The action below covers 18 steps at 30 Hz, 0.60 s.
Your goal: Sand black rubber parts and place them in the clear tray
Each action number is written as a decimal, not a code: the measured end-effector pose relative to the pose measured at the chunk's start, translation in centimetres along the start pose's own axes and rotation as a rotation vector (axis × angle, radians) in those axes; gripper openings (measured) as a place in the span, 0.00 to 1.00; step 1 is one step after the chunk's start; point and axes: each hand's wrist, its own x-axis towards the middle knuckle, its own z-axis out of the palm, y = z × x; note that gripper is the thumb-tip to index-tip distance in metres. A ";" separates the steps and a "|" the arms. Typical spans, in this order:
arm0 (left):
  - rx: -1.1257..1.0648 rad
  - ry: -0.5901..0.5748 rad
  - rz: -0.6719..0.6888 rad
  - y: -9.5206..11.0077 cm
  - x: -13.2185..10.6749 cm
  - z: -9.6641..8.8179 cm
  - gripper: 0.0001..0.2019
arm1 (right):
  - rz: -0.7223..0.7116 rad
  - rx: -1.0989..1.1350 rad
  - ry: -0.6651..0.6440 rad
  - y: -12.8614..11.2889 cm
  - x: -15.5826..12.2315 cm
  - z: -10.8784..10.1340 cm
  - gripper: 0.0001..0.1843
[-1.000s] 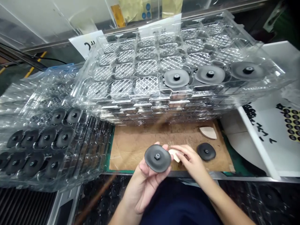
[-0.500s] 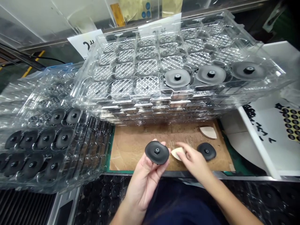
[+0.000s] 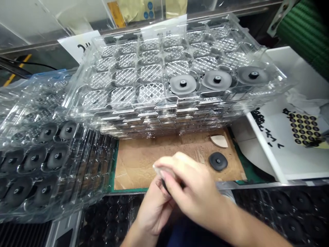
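My left hand (image 3: 154, 211) is closed around a black disc (image 3: 165, 186), of which only a dark edge shows under my other hand. My right hand (image 3: 197, 187) covers the disc from above, pinching a pale pad (image 3: 159, 171) that lies against it. How far the pad covers the disc is hidden by my fingers. On the cardboard sheet (image 3: 138, 164) to the right rests a second black disc (image 3: 218, 161) with a small raised hub. Behind that one lies a cream wedge-shaped piece (image 3: 219, 141).
A stack of clear trays (image 3: 151, 111) rises behind the cardboard, with three discs in its front right pockets. More tray stacks (image 3: 87, 151) holding black discs stand at left. On the right, a white bin (image 3: 290, 164) contains round black stickers (image 3: 304, 127) and small black scraps.
My right hand has moved left with the pale pad, from beside the disc to over it. The disc in my left hand has tilted and is now mostly covered. The view has shifted slightly right.
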 end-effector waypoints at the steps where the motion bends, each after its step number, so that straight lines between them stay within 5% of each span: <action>1: 0.000 -0.007 -0.012 0.2 -0.1 0.1 0.18 | -0.020 0.029 -0.014 -0.1 -0.3 -0.1 0.11; 6: 0.017 -0.039 -0.070 0.4 -0.5 -0.1 0.23 | 0.108 0.086 -0.240 -0.8 -1.5 -2.1 0.13; 15: -0.035 -0.152 -0.068 0.6 -0.5 0.4 0.29 | -0.004 -0.245 -0.062 -1.5 -2.0 -3.3 0.08; 18: 0.017 -0.142 -0.059 0.6 -0.6 1.0 0.27 | -0.149 -0.364 0.016 -0.8 -1.1 -2.9 0.11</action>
